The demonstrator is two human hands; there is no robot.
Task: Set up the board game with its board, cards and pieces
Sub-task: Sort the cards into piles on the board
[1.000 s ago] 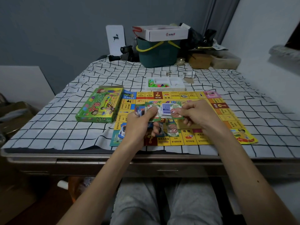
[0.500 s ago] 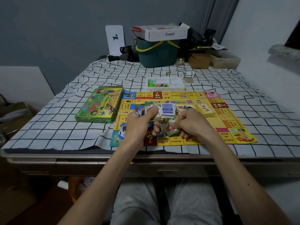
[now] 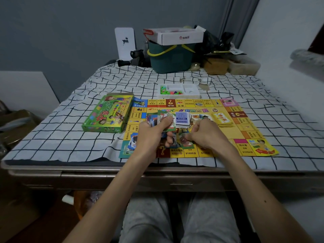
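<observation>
Board (image 3: pixel 245 128) flat on checked surface (image 3: pixel 52 137), frame center.
Left hand (image 3: pixel 150 133) grips fanned cards (image 3: pixel 158 119); right hand (image 3: pixel 206 135) pinches 1 card (image 3: pixel 185 143); blue stack (image 3: pixel 182 119) just above; pieces tray (image 3: pixel 190 92) upper center.

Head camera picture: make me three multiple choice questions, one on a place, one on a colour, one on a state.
1. Where does the green game box lie? A. left of the board B. in the board's middle C. in the bucket
2. What colour is the tray of pieces? A. red B. black C. white
3. What is the left hand doing? A. lying flat on the table B. holding a fan of cards C. lifting the tray
Answers: A, the box lies along the board's left edge; C, the tray's walls show white; B, its fingers curl round the fanned cards.
</observation>
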